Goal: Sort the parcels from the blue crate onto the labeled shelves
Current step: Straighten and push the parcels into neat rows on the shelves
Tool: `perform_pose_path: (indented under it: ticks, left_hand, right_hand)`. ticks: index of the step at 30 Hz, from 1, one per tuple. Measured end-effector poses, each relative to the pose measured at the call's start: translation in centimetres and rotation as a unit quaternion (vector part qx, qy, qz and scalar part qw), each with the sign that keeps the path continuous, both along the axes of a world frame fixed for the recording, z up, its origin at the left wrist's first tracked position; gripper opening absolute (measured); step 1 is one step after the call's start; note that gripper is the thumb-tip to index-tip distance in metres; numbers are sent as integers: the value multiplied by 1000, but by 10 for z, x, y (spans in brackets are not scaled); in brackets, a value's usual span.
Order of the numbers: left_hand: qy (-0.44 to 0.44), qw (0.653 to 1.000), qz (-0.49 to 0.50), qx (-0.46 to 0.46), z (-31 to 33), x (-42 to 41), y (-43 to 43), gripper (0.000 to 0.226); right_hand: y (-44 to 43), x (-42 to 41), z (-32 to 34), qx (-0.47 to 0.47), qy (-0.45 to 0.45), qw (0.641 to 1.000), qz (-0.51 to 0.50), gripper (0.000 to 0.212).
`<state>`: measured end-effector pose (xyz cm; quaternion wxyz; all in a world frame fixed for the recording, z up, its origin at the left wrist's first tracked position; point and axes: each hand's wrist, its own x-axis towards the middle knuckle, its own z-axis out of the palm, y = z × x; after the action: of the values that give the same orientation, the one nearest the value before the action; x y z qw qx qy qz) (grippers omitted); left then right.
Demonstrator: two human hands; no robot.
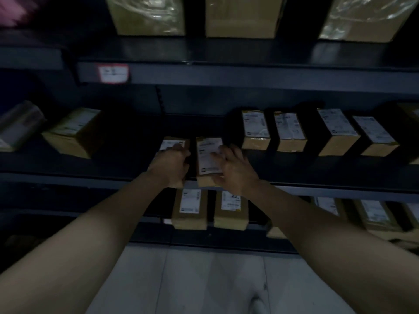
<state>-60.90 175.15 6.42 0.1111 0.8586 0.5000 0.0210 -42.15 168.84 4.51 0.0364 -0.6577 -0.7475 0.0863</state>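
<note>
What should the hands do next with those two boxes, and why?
Probably slide both parcels a bit deeper. The left hand grips the left parcel and the right hand rests on the right parcel, whose front end sits at the shelf edge, while the neighbouring parcels stand further back.

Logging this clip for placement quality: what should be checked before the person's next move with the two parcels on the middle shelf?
1. Left hand grips left parcel: ok.
2. Right hand rests on right parcel, fingers spread: ok.
3. Both parcels on the middle shelf: ok.
4. Right parcel pushed back level with the row of parcels to its right: not ok, it sits at the front edge.
5. Red-bordered shelf label matches these parcels: cannot tell, blurred.
</note>
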Motion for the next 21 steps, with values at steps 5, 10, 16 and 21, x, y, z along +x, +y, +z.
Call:
perform_pose_path:
  ticks: [5,10,16,21]
  left_hand:
    - [34,998,-14,-47,-14,-42,-2,52]
    - [6,999,-22,-29,-32,-44,14,56]
    - [-25,1000,18,0,-43,-23,65,53]
    - [-16,999,39,10,-49,-11,109,51]
  right_hand:
    - [2,-25,-14,-18,-49,998,-35,65]
    - [20,-30,-27,5,-31,998,-56,55]
    - [72,-24,-32,21,-39,996,-74,62]
    - [113,-12,-34,40,-47,995,-80,59]
